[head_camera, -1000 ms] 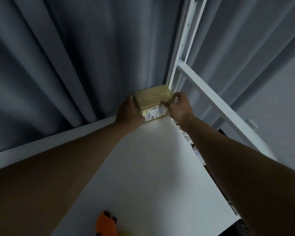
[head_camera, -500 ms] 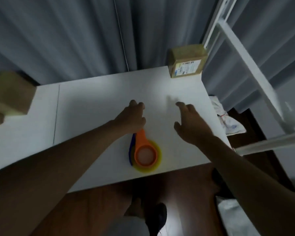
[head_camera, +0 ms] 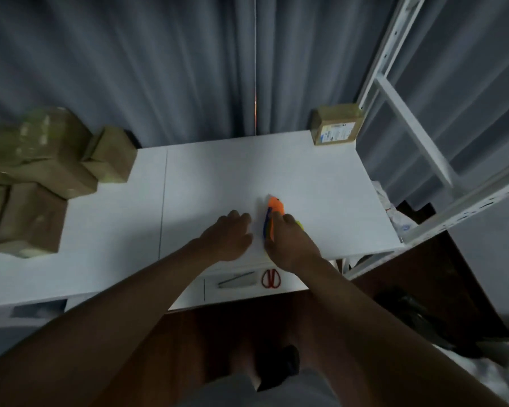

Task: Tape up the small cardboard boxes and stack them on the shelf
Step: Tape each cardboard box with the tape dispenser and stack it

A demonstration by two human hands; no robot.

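A small taped cardboard box with a white label stands alone at the far right corner of the white table, beside the shelf post. An orange tape dispenser with a yellowish roll lies near the table's front edge. My right hand lies over its rear part, fingers wrapped on it. Just to its left, my left hand rests on the table and holds nothing. A blurred pile of several cardboard boxes fills the table's left end.
A white metal shelf frame rises at the right of the table. Red-handled scissors and a grey flat object lie on a lower ledge under the front edge. Grey curtains hang behind. Dark floor lies below.
Both hands let go of the labelled box at the far corner and drew back to the front of the table. My right hand came down onto the tape dispenser.
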